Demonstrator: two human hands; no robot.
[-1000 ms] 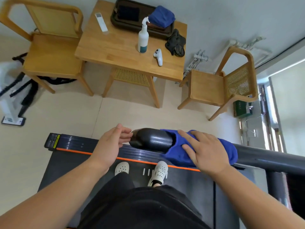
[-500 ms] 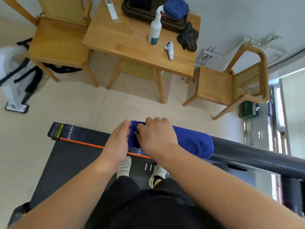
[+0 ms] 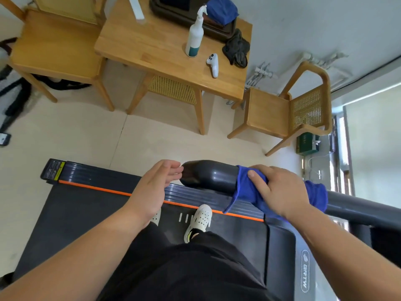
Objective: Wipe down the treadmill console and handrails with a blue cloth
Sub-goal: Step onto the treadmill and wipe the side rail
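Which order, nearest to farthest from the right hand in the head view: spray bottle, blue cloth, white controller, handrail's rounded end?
1. blue cloth: gripped under the right hand, wrapped on the rail.
2. handrail's rounded end: bare, just left of the cloth.
3. white controller: across the floor, on the table, near its front edge.
4. spray bottle: standing farther back on the table.
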